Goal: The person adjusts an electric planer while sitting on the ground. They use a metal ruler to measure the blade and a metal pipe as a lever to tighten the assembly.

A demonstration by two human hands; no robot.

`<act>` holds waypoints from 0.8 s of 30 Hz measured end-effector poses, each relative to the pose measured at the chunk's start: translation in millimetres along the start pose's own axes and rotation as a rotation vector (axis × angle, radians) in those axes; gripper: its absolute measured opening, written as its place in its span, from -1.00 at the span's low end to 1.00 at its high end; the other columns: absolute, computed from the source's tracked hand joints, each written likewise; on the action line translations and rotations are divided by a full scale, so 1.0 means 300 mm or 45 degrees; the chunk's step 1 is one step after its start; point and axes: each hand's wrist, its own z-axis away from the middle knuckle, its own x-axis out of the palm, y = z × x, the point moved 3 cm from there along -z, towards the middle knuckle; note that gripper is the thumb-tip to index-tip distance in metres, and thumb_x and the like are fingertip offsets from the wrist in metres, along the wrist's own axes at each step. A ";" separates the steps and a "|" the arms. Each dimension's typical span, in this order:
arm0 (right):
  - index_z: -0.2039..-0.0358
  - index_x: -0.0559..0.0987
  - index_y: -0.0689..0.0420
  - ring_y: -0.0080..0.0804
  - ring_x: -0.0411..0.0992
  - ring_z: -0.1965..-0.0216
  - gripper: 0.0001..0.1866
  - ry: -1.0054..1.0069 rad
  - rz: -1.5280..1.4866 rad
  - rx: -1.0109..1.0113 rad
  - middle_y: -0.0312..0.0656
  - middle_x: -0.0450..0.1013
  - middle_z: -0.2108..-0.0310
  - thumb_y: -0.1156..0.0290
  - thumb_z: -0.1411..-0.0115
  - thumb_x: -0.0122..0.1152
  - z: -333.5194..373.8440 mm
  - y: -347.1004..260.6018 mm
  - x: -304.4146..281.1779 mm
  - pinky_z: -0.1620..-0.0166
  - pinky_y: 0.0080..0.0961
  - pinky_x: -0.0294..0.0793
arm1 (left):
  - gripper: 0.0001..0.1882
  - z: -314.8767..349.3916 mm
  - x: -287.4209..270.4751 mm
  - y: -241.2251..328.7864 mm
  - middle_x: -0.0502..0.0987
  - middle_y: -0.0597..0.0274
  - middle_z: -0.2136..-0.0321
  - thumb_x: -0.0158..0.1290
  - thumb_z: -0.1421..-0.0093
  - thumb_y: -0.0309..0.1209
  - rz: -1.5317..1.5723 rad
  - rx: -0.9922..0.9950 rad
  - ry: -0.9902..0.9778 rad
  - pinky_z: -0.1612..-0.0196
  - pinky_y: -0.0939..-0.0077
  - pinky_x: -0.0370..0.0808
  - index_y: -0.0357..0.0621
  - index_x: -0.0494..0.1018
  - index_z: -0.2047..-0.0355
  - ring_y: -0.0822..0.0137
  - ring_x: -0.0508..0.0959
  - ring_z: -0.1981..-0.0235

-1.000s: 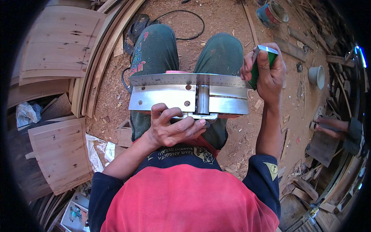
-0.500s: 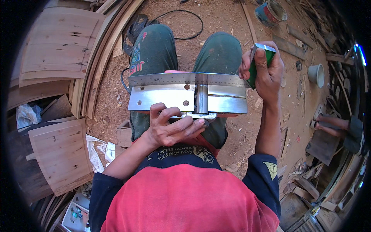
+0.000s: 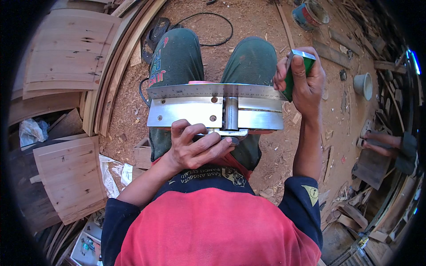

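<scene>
An upturned electric planer point(image 3: 184, 113) lies across my thighs, its shiny metal sole facing up and the cutter drum point(image 3: 231, 113) showing in the gap between the two plates. My right hand point(image 3: 307, 84) is closed round the green handle of a try square point(image 3: 293, 75). The square's steel ruled blade stands along the far edge of the sole, spanning both plates. With bent fingers, my left hand point(image 3: 193, 146) grips the planer's near side below the drum. A dark round part shows at its fingertips; the rest of that grip is hidden.
Wooden panels point(image 3: 69, 177) and long boards point(image 3: 111, 66) stand at the left. A black cord point(image 3: 230, 29) loops over the shaving-strewn floor. Two buckets, one paint-stained point(image 3: 306, 17) and one pale point(image 3: 363, 86), sit at the right. Another person's legs point(image 3: 384, 144) show at the far right.
A fingertip of my left hand has shifted slightly, baring more of the dark round part beneath it. The try square and planer stay almost where they were.
</scene>
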 end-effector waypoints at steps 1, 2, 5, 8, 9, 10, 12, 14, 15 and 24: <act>0.07 0.36 0.16 -0.57 0.42 0.56 -0.67 0.001 -0.002 0.002 -0.21 0.46 0.49 0.12 -0.53 0.11 0.001 0.000 -0.001 0.46 -0.53 0.50 | -0.56 0.001 0.001 0.000 0.51 0.65 0.24 0.48 0.00 -0.14 0.017 0.002 0.004 0.08 0.25 0.28 0.31 0.68 0.07 0.41 0.47 0.22; 0.07 0.36 0.16 -0.57 0.42 0.56 -0.67 0.002 -0.002 0.001 -0.21 0.46 0.49 0.12 -0.53 0.11 0.001 -0.001 0.000 0.46 -0.53 0.50 | -0.56 0.001 0.001 0.000 0.51 0.65 0.23 0.48 0.00 -0.14 0.035 0.003 0.008 0.09 0.25 0.29 0.30 0.68 0.08 0.41 0.47 0.22; 0.08 0.36 0.16 -0.57 0.42 0.57 -0.67 0.000 -0.025 -0.009 -0.21 0.46 0.49 0.12 -0.53 0.11 0.001 -0.008 0.004 0.47 -0.52 0.50 | -0.56 -0.003 0.002 0.001 0.51 0.65 0.24 0.49 0.02 -0.15 0.039 -0.003 0.015 0.08 0.25 0.29 0.29 0.68 0.09 0.40 0.48 0.22; 0.08 0.37 0.16 -0.56 0.42 0.57 -0.67 -0.006 -0.025 -0.018 -0.21 0.46 0.50 0.13 -0.53 0.11 -0.006 -0.018 0.013 0.48 -0.53 0.49 | -0.56 0.002 0.006 -0.001 0.52 0.65 0.24 0.50 0.04 -0.16 0.040 -0.021 0.023 0.07 0.24 0.29 0.30 0.69 0.10 0.39 0.48 0.23; 0.08 0.37 0.16 -0.57 0.42 0.58 -0.68 -0.019 -0.026 -0.037 -0.21 0.46 0.50 0.14 -0.53 0.11 -0.010 -0.018 0.012 0.48 -0.54 0.48 | -0.56 0.001 0.006 -0.001 0.52 0.65 0.24 0.50 0.04 -0.16 0.041 -0.021 0.023 0.07 0.24 0.29 0.30 0.69 0.10 0.39 0.48 0.23; 0.08 0.37 0.16 -0.57 0.42 0.58 -0.68 -0.032 -0.027 -0.056 -0.21 0.47 0.50 0.15 -0.53 0.11 -0.012 -0.019 0.013 0.49 -0.54 0.48 | -0.56 0.000 0.006 0.000 0.52 0.65 0.24 0.50 0.05 -0.16 0.044 -0.019 0.021 0.07 0.24 0.29 0.29 0.69 0.11 0.39 0.48 0.23; 0.08 0.38 0.17 -0.57 0.41 0.59 -0.68 -0.019 -0.026 -0.054 -0.22 0.47 0.50 0.15 -0.53 0.12 -0.015 -0.026 0.015 0.50 -0.55 0.47 | -0.56 -0.001 0.005 0.000 0.52 0.65 0.25 0.50 0.06 -0.17 0.048 -0.019 0.019 0.07 0.24 0.29 0.29 0.69 0.12 0.39 0.48 0.23; 0.09 0.38 0.17 -0.58 0.41 0.59 -0.68 -0.007 -0.026 -0.051 -0.22 0.47 0.50 0.15 -0.53 0.13 -0.020 -0.032 0.016 0.50 -0.56 0.46 | -0.57 -0.003 0.004 0.002 0.52 0.65 0.25 0.50 0.06 -0.17 0.059 -0.011 0.017 0.08 0.24 0.29 0.28 0.69 0.12 0.39 0.48 0.23; 0.09 0.38 0.17 -0.58 0.41 0.59 -0.68 -0.023 -0.026 -0.066 -0.22 0.47 0.50 0.15 -0.52 0.13 -0.025 -0.035 0.017 0.50 -0.57 0.46 | -0.57 -0.005 0.005 0.001 0.52 0.65 0.25 0.50 0.06 -0.17 0.061 -0.011 0.017 0.08 0.24 0.29 0.28 0.69 0.12 0.39 0.48 0.23; 0.08 0.39 0.16 -0.59 0.42 0.58 -0.68 -0.034 -0.028 -0.093 -0.21 0.50 0.49 0.15 -0.51 0.14 -0.029 -0.029 0.021 0.50 -0.58 0.47 | -0.56 -0.001 0.009 -0.003 0.51 0.64 0.24 0.50 0.06 -0.16 0.059 -0.023 0.020 0.07 0.24 0.29 0.29 0.69 0.12 0.39 0.48 0.23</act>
